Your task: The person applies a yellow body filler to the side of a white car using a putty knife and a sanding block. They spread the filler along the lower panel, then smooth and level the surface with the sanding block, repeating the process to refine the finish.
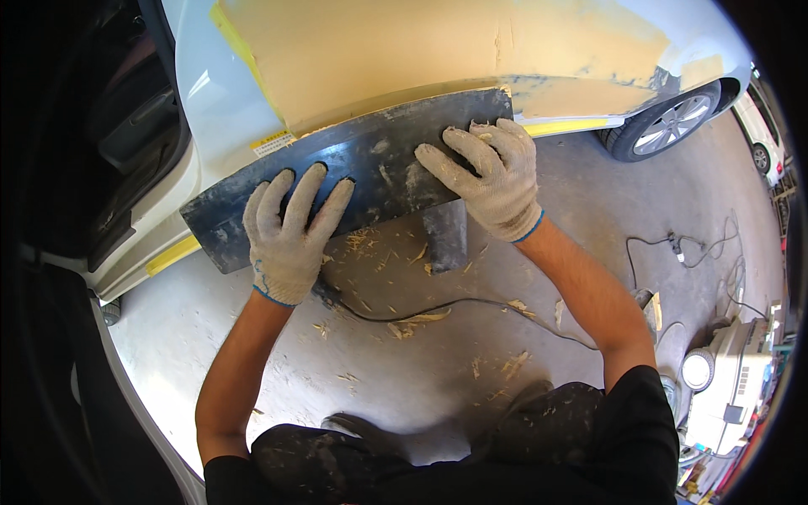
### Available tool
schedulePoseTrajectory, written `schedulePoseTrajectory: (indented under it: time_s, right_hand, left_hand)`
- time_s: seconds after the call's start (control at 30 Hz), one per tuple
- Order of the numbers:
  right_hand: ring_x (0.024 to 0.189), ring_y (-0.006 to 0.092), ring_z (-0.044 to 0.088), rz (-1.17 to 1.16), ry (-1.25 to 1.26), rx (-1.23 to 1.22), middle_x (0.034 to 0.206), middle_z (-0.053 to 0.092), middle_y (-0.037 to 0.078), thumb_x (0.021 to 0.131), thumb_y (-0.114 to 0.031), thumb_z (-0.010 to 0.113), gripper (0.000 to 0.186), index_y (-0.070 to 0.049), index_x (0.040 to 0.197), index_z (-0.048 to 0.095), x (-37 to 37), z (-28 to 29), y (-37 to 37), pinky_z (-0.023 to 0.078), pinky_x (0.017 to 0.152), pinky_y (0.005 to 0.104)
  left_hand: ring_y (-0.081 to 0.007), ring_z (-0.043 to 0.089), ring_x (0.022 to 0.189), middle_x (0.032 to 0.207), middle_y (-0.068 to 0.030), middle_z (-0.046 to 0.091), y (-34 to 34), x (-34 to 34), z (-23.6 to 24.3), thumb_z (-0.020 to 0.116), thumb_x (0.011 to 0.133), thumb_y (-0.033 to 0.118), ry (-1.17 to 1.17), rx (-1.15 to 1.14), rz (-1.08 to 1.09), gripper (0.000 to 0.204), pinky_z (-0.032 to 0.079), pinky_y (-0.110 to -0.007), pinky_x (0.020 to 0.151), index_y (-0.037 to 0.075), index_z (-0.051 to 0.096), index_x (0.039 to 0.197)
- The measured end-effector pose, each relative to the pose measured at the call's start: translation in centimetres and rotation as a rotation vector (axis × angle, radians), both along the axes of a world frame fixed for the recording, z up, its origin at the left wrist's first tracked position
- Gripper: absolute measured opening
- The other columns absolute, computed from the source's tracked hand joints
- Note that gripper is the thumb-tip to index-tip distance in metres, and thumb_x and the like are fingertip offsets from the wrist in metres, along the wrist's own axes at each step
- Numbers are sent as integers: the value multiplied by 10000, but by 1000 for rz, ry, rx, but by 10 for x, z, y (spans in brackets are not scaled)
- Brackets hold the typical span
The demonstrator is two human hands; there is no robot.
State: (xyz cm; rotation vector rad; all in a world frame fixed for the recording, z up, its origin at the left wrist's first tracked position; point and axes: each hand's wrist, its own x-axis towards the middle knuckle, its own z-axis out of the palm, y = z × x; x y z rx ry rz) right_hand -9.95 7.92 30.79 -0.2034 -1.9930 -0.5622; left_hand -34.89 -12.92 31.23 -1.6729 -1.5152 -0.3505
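A long black flexible filler spreader (383,160) lies tilted along the lower part of a car panel coated in tan-yellow filler (379,46). Its upper edge meets the filler, with a thin tan line along it. My left hand (286,240), in a pale knit glove with a blue cuff, holds the spreader near its left end, fingers spread over its dark face. Toward the right end, my right hand (497,177), gloved alike, grips it with bent fingers. What lies behind the sheet, including the thumbs, is hidden. Yellow masking tape (244,52) borders the filler on the left.
An open car doorway (139,126) is at the left, a car wheel (665,126) at the upper right. A smaller dark flat piece (446,236) lies below the spreader. Filler scraps (417,324) and a black cable (463,301) lie on the floor. A white machine (728,379) stands lower right.
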Motion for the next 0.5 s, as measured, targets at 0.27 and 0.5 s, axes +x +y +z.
schedulePoseTrajectory:
  time_s: [0.27, 0.5]
  right_hand:
    - [1118, 228, 594, -9, 20, 30, 1230, 680, -46, 816, -161, 798, 444, -361, 1212, 826, -5, -8, 10, 553, 983, 450]
    - [1138, 234, 593, -40, -12, -17, 1243, 678, -44, 811, -146, 780, 454, -364, 1205, 831, 5, -22, -1, 541, 1010, 460]
  left_hand:
    - [-324, 547, 1368, 1492, -17, 646, 6, -3, -12, 716, 932, 99, -38, -1, -8, 464, 457, -502, 1166, 304, 798, 1341]
    - [-307, 528, 1362, 1502, 10, 626, -15, -19, -20, 725, 964, 165, 17, -51, 14, 455, 466, -480, 1151, 358, 758, 1375]
